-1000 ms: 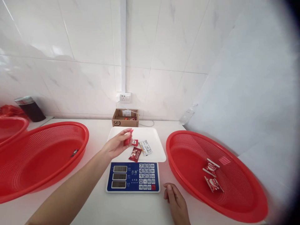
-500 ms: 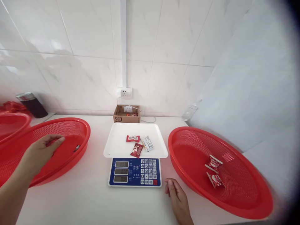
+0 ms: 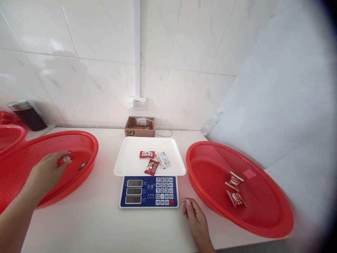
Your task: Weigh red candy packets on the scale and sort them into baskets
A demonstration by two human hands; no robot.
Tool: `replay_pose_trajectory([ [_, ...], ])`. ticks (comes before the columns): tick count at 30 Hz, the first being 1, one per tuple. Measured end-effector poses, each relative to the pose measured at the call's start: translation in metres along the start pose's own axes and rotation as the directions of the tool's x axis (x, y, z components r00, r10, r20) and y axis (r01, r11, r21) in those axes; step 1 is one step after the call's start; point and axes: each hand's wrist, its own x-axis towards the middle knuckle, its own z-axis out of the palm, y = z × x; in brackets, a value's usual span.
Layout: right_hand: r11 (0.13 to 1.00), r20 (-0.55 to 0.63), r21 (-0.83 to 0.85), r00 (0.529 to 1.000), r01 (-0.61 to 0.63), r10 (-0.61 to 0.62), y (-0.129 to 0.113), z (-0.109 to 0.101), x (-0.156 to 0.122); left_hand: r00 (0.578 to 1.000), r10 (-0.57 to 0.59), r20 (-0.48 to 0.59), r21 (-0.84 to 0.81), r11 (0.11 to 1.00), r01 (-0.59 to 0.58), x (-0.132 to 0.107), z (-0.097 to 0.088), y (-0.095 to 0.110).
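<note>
My left hand (image 3: 48, 171) reaches over the left red basket (image 3: 86, 142) and pinches a small red sweet packet (image 3: 64, 160) at its fingertips. My right hand (image 3: 195, 218) rests on the white counter beside the scale, its fingers curled loosely with nothing in them. The blue scale (image 3: 149, 191) carries a white tray (image 3: 129, 161) holding two red packets (image 3: 146, 154) (image 3: 151, 167) and a white one (image 3: 163, 160). The right red basket (image 3: 263, 225) holds two red-and-white packets (image 3: 233, 180) (image 3: 236, 199).
A small dark item (image 3: 82, 165) lies in the left basket. A cardboard box (image 3: 140, 127) stands at the wall under a socket (image 3: 139, 103). A dark jar (image 3: 27, 115) and another red basket (image 3: 10, 131) sit far left. The counter's front edge runs lower right.
My left hand carried a red packet from above the scale tray over to the left basket. The right hand stayed put. One more red packet now lies on the tray.
</note>
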Motion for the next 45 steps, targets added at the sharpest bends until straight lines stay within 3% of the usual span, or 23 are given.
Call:
replay_pose_trajectory([
  [5,1.000,-0.014,-0.006,1.000,0.010,-0.010,-0.001,0.000,0.000,1.000,-0.017,0.026,0.006,1.000,0.017,-0.001,0.000,-0.004],
  [8,1.000,-0.019,-0.007,1.000,0.011,-0.012,-0.002,0.000,0.000,0.996,0.062,-0.056,0.050,0.997,-0.060,-0.003,0.003,-0.004],
  [10,1.000,-0.019,-0.012,1.000,0.005,-0.005,-0.003,0.000,0.000,0.989,0.098,-0.113,0.039,0.995,-0.095,-0.007,0.002,0.007],
  [13,1.000,-0.018,-0.021,1.000,0.003,-0.003,-0.004,0.000,0.000,0.992,0.110,-0.060,-0.131,0.984,-0.117,-0.020,0.003,0.043],
  [15,1.000,-0.014,-0.020,1.000,0.004,-0.005,-0.005,0.000,0.000,0.980,0.201,0.018,-0.278,0.942,-0.188,-0.032,0.009,0.076],
  [17,1.000,-0.011,-0.018,1.000,0.000,-0.001,-0.005,0.000,0.000,0.936,0.350,0.036,-0.367,0.876,-0.313,-0.045,0.019,0.110],
  [20,1.000,-0.003,-0.023,1.000,-0.010,0.010,-0.005,0.000,-0.001,0.836,0.545,0.060,-0.390,0.784,-0.482,-0.059,0.035,0.157],
  [23,1.000,0.006,-0.025,1.000,-0.015,0.016,-0.005,0.000,0.000,0.765,0.634,0.110,-0.357,0.744,-0.565,-0.063,0.047,0.194],
  [26,1.000,0.007,-0.018,1.000,-0.019,0.019,-0.005,0.000,0.000,0.740,0.654,0.158,-0.279,0.748,-0.602,-0.060,0.055,0.216],
  [31,1.000,0.000,0.001,1.000,-0.004,0.004,-0.005,0.001,0.000,0.750,0.619,0.231,-0.182,0.785,-0.592,-0.054,0.060,0.226],
  [37,1.000,0.000,-0.013,1.000,0.018,-0.018,-0.005,0.001,0.001,0.751,0.602,0.273,-0.227,0.798,-0.557,-0.052,0.055,0.222],
  [41,0.999,-0.010,-0.020,0.999,0.038,-0.038,-0.002,0.001,0.000,0.796,0.580,0.172,-0.458,0.763,-0.457,-0.058,0.046,0.214],
  [45,0.996,-0.012,-0.031,0.996,0.083,-0.083,-0.012,0.003,-0.006,0.815,0.568,0.110,-0.726,0.607,-0.325,-0.075,0.031,0.202],
])
